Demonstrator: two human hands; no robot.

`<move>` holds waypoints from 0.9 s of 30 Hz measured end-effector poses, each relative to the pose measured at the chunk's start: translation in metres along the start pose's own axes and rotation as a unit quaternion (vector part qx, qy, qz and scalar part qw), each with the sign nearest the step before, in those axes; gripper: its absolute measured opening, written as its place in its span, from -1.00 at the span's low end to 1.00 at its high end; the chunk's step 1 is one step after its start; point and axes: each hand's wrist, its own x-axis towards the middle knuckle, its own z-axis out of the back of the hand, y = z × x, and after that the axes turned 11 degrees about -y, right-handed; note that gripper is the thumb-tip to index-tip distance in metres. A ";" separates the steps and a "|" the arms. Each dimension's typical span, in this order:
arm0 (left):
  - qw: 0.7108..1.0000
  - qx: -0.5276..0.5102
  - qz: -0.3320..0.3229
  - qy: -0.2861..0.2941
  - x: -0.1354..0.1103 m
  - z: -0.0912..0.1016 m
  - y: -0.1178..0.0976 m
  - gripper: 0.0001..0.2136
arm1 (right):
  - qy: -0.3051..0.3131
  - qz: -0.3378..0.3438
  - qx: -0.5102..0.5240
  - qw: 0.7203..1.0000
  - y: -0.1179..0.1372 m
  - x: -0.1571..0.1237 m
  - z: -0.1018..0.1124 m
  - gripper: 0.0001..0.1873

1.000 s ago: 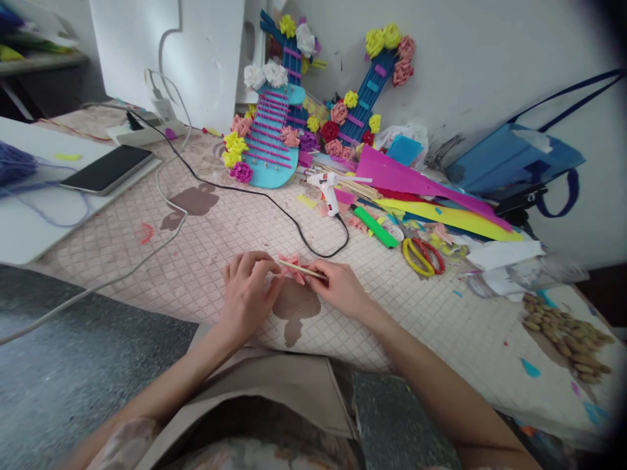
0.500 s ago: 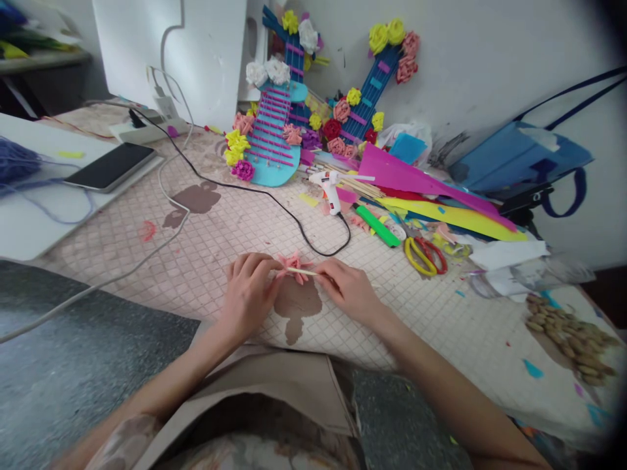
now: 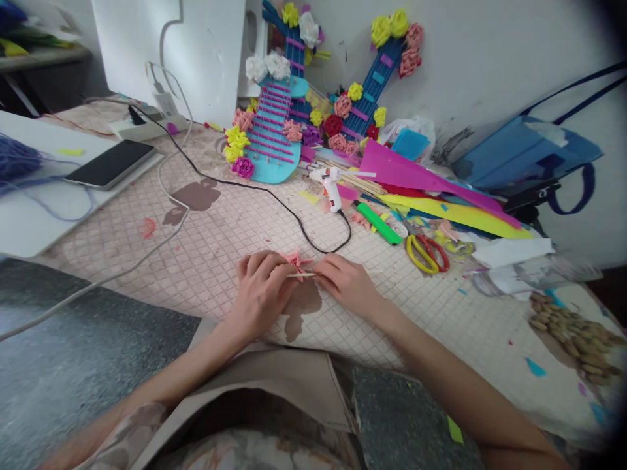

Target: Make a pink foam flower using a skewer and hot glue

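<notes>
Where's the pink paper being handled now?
In the head view, the pink paper sits just left of centre, between the left hand and right hand, by the pale stick.

The stick (image 3: 304, 275) looks wooden and matt, the pink flower (image 3: 296, 258) papery, the glue gun (image 3: 332, 194) smooth plastic.

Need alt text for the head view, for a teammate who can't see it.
The left hand holds a pink petal-like piece while the right hand pinches a thin stick at it, over a diamond-patterned table cover. Beyond them lie a white glue gun, a green tool and scissors with yellow and red handles, with flower-trimmed craft pieces behind.
</notes>
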 end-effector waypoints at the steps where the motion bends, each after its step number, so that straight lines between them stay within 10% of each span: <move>1: 1.000 0.004 -0.006 0.000 0.001 0.000 -0.001 -0.97 | 0.003 0.004 -0.004 1.000 0.000 0.001 0.000 -0.73; 27: 0.999 0.027 -0.033 0.007 0.002 -0.002 -0.003 -0.93 | 0.013 0.037 -0.021 0.999 0.001 0.007 -0.005 -0.70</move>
